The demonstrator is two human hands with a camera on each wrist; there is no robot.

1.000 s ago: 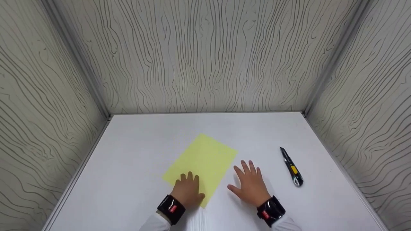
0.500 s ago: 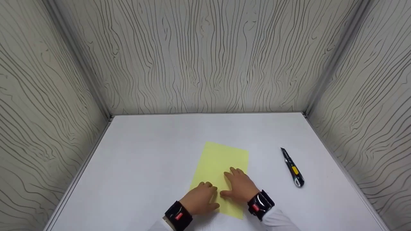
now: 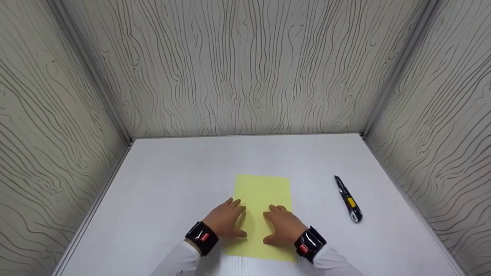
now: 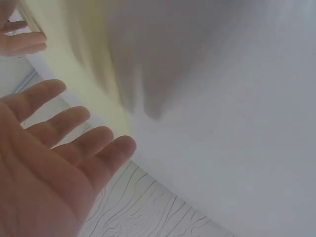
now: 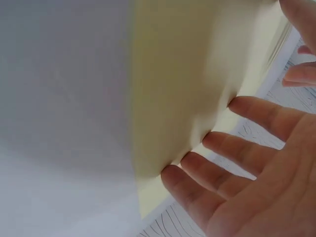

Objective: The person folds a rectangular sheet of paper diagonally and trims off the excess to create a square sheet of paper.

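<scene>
A sheet of yellow paper [image 3: 261, 191] lies flat on the white table, its long sides running almost straight away from me. Over its left edge is my left hand [image 3: 225, 218], fingers spread; the left wrist view shows a gap between those fingertips and the surface. My right hand [image 3: 284, 224] rests on the right part of the sheet, and in the right wrist view its fingertips [image 5: 173, 173] touch the yellow paper [image 5: 168, 98]. Neither hand grips anything. To the right lies a black utility knife [image 3: 348, 200] with a yellow slider, apart from both hands.
The white table [image 3: 172, 165] is bounded by wood-grain patterned panels, with a back wall [image 3: 245, 69] and one wall on each side. Black bands [image 3: 202, 238] with red labels circle both wrists.
The yellow paper has turned from slanted to nearly straight and shifted nearer to me. My right hand has come onto it, and my left hand has moved to its left edge. The knife stays put.
</scene>
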